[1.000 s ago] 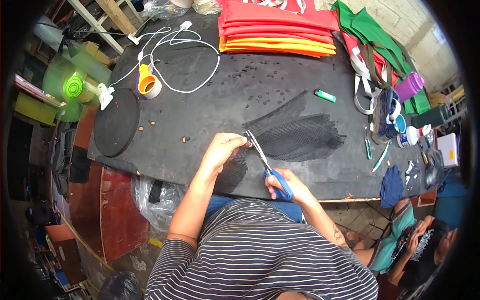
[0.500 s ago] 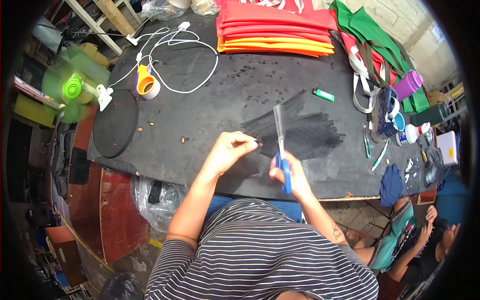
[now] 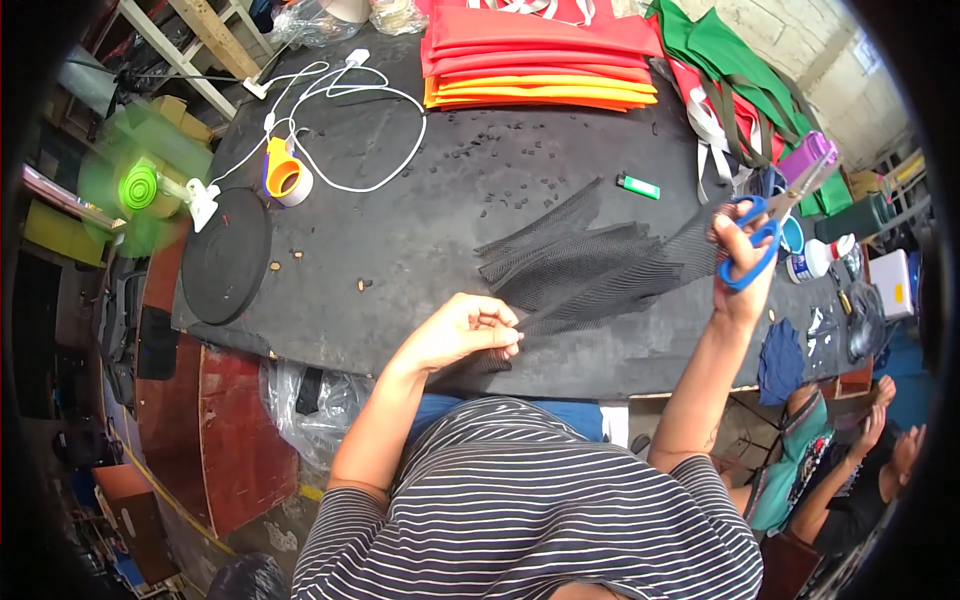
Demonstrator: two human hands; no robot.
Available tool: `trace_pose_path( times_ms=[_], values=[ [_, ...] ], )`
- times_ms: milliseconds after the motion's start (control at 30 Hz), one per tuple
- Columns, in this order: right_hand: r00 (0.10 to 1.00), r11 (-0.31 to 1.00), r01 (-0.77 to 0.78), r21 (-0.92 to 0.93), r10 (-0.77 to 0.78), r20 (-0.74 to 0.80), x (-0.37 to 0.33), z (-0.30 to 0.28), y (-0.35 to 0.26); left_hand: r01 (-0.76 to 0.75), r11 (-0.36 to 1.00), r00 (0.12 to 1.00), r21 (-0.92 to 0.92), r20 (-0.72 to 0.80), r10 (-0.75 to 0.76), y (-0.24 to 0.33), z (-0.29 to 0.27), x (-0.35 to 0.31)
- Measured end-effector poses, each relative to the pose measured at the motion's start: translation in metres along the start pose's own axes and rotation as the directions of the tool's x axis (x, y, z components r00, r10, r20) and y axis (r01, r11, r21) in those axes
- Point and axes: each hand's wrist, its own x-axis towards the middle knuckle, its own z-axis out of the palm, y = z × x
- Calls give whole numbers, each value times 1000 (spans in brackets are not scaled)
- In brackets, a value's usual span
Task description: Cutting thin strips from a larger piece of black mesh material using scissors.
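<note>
Black mesh pieces (image 3: 580, 258) lie in a loose heap on the dark table. One strip of mesh (image 3: 640, 280) is stretched across the heap between my two hands. My left hand (image 3: 462, 335) pinches its near end between thumb and fingers, and a bit of mesh hangs below that hand. Out to the right, my right hand (image 3: 740, 265) is raised and closed round blue-handled scissors (image 3: 752, 268), whose blades point up and away to the right. The strip's far end reaches the fingers of this same hand; their exact grip on it is partly hidden.
Small black scraps (image 3: 500, 150) are scattered beyond the mesh, near a green lighter (image 3: 638, 186). Folded red and orange bags (image 3: 540, 60) are stacked at the back. A tape dispenser (image 3: 287, 178), white cable (image 3: 420, 125) and round black disc (image 3: 225, 255) are left. People sit at lower right.
My right hand has swung far to the right with the scissors, drawing out a mesh strip. My left hand has shifted slightly down and now holds the strip's near end.
</note>
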Motion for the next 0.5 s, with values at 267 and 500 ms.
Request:
trace_pose_path(
  times_ms=[267,500],
  values=[
    [986,986,-165,4,165,-20,14,-22,43,98,970,993,224,-91,-79,-2,-16,12],
    [997,996,-69,53,67,31,22,-18,17,-20,963,1000,267,-12,24,-36,3,21]
  ],
)
